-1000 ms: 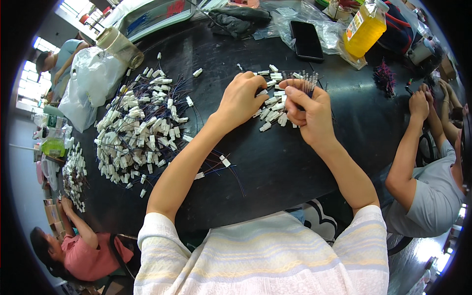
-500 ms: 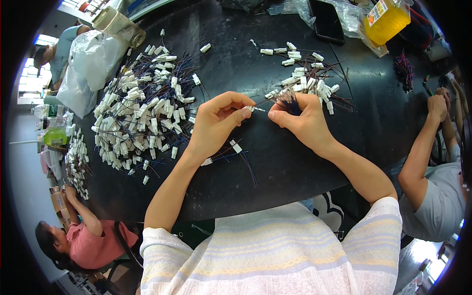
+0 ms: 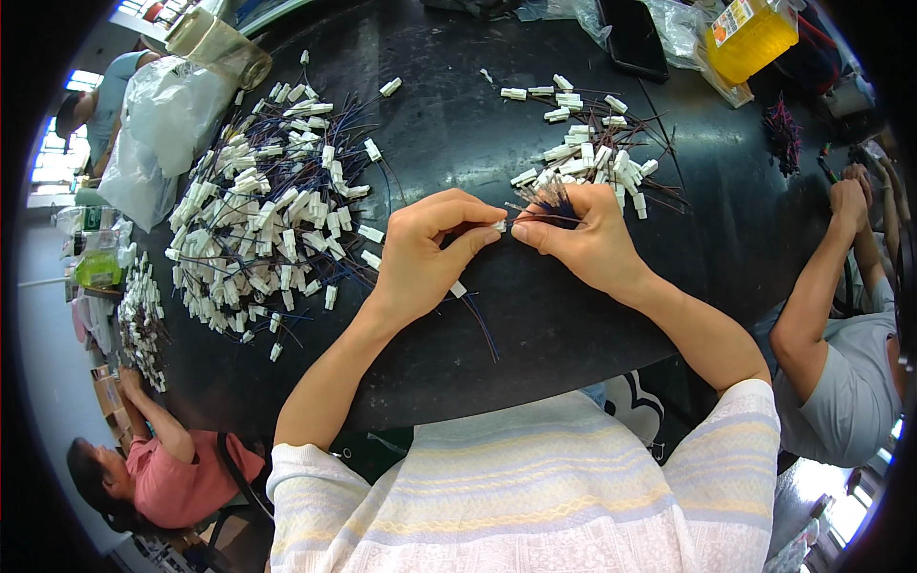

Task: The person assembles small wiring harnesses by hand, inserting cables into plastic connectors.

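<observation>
Over the near part of the black table, my left hand (image 3: 435, 250) pinches a small white plastic connector (image 3: 501, 226) between thumb and fingertips; most of it is covered. Close beside it, my right hand (image 3: 587, 239) is closed around a bundle of thin dark wires (image 3: 554, 201), whose stripped or terminal ends fan out above the thumb. The two sets of fingertips are almost touching. To the left spreads a big heap of white connectors with wires (image 3: 253, 224). Beyond my right hand is a smaller pile of wired connectors (image 3: 587, 148). One loose wired connector (image 3: 458, 289) lies by my left wrist.
A black phone (image 3: 632, 40) and a yellow liquid bottle (image 3: 752, 43) stand at the far right, near a dark wire bundle (image 3: 783, 138). A plastic bag (image 3: 153, 134) and a jar (image 3: 218, 48) are far left. Co-workers sit at both sides (image 3: 186, 468) (image 3: 836, 372).
My fingertips have come closer together, the left hand moving slightly right. The connector in my left fingers is more covered now, and the wire that spanned the gap no longer shows clearly.
</observation>
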{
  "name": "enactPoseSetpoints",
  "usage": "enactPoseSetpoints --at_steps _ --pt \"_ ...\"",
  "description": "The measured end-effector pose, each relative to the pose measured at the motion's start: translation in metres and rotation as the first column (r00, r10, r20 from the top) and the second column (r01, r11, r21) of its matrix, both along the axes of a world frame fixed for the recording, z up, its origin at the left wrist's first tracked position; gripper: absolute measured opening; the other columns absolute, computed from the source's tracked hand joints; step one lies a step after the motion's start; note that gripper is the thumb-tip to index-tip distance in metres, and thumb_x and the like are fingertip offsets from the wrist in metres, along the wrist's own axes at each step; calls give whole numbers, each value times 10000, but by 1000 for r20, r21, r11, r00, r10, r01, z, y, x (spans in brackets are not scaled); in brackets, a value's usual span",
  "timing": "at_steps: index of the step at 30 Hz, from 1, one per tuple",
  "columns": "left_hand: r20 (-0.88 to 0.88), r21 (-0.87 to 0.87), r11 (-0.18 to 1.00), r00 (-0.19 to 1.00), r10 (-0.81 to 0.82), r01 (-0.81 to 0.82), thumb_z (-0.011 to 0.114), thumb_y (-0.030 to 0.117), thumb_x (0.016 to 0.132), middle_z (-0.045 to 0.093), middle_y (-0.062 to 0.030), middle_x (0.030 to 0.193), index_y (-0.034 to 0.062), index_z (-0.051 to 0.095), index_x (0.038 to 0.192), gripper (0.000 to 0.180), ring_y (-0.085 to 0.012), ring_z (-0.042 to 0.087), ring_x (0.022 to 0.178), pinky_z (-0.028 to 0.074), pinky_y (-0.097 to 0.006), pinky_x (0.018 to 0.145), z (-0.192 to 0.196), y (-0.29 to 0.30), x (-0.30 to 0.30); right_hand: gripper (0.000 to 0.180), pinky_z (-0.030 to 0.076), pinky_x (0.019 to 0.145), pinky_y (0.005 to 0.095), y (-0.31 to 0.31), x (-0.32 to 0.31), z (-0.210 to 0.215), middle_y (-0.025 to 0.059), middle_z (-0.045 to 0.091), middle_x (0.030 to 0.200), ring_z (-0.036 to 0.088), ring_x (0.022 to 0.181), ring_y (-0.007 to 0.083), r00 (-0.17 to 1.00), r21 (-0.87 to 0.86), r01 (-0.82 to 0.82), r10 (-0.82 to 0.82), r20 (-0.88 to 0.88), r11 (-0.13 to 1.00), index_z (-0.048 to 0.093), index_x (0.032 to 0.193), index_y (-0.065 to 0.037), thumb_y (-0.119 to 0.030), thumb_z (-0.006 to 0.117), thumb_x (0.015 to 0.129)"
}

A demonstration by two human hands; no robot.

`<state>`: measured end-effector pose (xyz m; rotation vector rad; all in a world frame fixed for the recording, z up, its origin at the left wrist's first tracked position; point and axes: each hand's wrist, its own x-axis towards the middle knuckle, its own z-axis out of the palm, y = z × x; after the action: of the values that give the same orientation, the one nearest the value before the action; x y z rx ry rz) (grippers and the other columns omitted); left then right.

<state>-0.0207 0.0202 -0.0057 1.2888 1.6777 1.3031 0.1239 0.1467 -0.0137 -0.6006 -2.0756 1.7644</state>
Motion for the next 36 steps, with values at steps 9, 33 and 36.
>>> enactPoseSetpoints --at_steps 9,33,36 --pt "-181 86 996 983 33 -18 650 -41 711 633 -74 793 -18 656 843 134 -131 597 674 449 -224 586 4 4 5 104 385 499 201 2 0 -3 16 594 610 516 569 46 995 164 -42 56 -85 986 650 760 13 -67 705 726" --pt "312 -82 992 943 116 -95 634 67 808 621 -26 786 -25 637 939 160 -51 539 716 429 -184 635 2 8 -13 41 375 523 202 0 0 12 25 574 572 515 531 68 999 -193 7 0 36 981 562 826 -6 -44 566 811" --pt "285 -101 991 951 116 -90 628 61 815 612 -17 785 -25 637 941 152 -46 527 705 422 -173 632 1 7 -13 44 374 521 196 0 -1 12 24 578 568 518 527 64 999 -175 7 1 44 985 556 806 -14 -50 579 812"
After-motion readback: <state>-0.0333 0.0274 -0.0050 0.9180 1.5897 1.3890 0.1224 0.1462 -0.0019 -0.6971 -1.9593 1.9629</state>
